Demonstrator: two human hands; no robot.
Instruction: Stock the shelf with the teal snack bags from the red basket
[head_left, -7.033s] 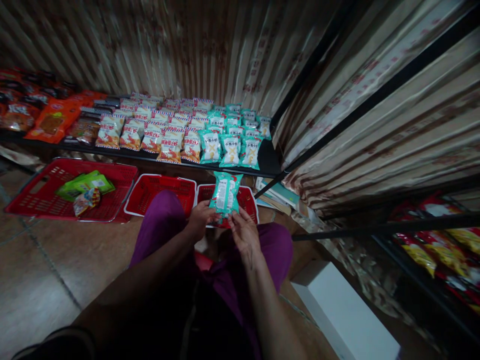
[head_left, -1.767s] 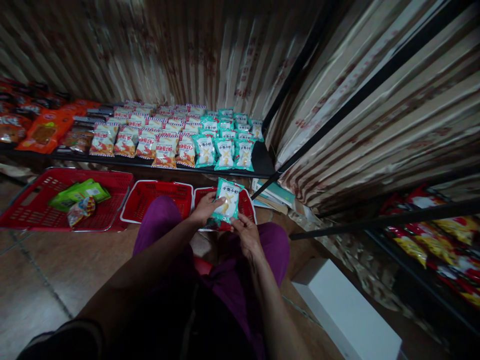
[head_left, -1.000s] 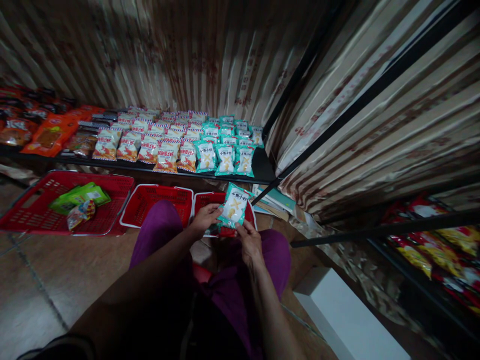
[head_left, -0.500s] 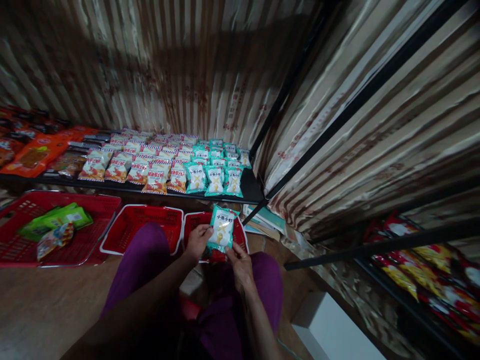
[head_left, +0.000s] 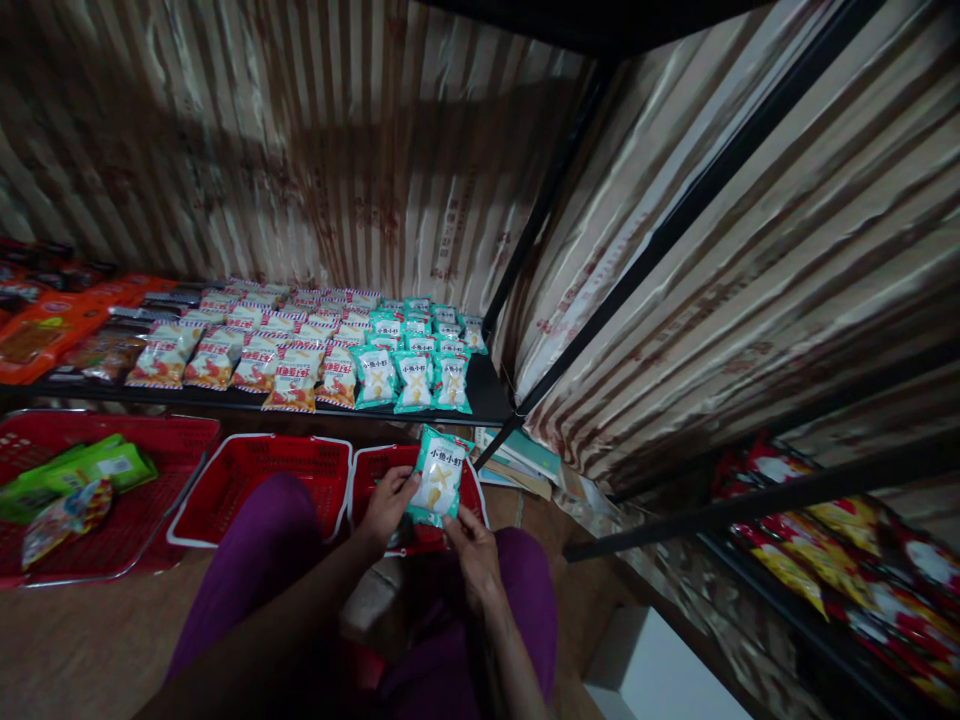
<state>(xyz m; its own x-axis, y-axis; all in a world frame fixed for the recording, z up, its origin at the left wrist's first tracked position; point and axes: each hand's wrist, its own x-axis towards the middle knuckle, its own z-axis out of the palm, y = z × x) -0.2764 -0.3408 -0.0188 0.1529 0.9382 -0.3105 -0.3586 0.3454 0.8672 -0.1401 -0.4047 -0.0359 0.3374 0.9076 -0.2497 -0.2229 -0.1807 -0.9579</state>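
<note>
A teal and white snack bag (head_left: 440, 478) is held upright between my two hands, its printed front facing me. My left hand (head_left: 391, 507) pinches its left edge. At its lower right corner my right hand (head_left: 472, 548) grips with thumb and fingers. Behind and under the bag is a red basket (head_left: 367, 468), partly hidden by my hands. Just beyond, matching teal snack bags (head_left: 415, 380) stand in rows at the right end of a black shelf (head_left: 489, 392). White and orange snack bags (head_left: 296, 375) fill the rows to their left.
Another red basket (head_left: 266, 445) sits left, and a larger red basket (head_left: 169, 500) holds green packets (head_left: 112, 462). Orange packets (head_left: 45, 335) lie on the shelf's far left. Black shelf posts (head_left: 637, 270) slant at right. A white box (head_left: 667, 670) is on the floor.
The view has shifted, so the shelf and baskets appear slightly lower and further left. Both hands still hold the teal snack bag, with almost the same grip.
</note>
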